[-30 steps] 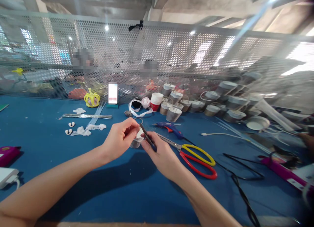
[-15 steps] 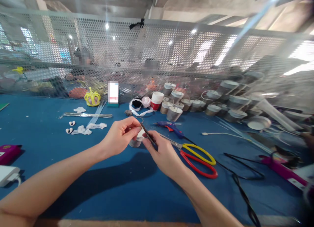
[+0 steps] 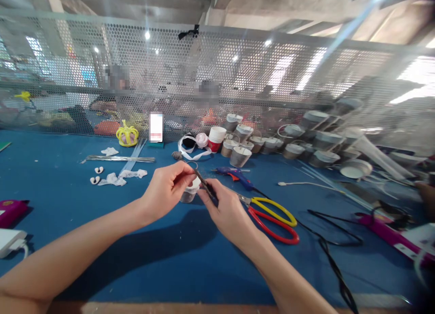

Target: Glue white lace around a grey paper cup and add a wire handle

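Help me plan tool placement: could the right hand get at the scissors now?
Probably yes: the scissors lie beside the right hand, handles uncovered, though it would likely need to release the slim dark tool.

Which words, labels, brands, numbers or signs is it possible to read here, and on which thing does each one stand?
No text can be read.
Upright screen: too blurred.
Red-and-white cup: marks too small.
Left purple object: marks too blurred.
Right purple object: its white label is too blurred.

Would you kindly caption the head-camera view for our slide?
Right hand holding a dark tool, left hand close by, at a small pot, scissors to the right.
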Demonstrator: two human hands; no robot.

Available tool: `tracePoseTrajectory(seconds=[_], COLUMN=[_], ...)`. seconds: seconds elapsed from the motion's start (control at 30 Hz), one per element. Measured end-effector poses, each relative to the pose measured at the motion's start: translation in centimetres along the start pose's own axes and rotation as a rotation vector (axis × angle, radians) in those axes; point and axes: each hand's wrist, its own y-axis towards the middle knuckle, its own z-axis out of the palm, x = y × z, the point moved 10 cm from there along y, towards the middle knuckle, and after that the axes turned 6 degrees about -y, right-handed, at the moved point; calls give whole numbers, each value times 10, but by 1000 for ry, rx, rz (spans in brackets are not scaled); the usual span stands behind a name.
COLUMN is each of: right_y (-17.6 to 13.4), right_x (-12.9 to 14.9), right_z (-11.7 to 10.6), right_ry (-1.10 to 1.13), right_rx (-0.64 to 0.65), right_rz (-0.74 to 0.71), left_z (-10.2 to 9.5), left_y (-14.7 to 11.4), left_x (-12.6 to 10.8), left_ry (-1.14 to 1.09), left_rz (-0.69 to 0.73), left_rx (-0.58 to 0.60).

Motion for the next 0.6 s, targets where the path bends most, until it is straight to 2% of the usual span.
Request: tracePoseTrajectory(seconds=[0.07,0.13,0.27,0.37,0.5,0.6], right_y=[0,0,0,-1,-2,0], right_x=[1,3,5,7,8,4], right_z=[-2,-3,-9,-11,-12,-11], right_ry=[-12,-23,-52,-55,-68,-82], right_rx=[-13,-25,-54,-55,-48,-47], right_rz=[-14,-34,-91,-137,-173,-136], left_z=[0,5,28,41,49,42], left_y=[1,3,0,-7,-12,-8], left_x=[3,13,25,26,27,30], left_ry=[-61,-241,-707,-916,-1000,-820], left_rz=[-22,-123,-334,-426,-503,-476], left_rx=[7,58,248,390,470,386])
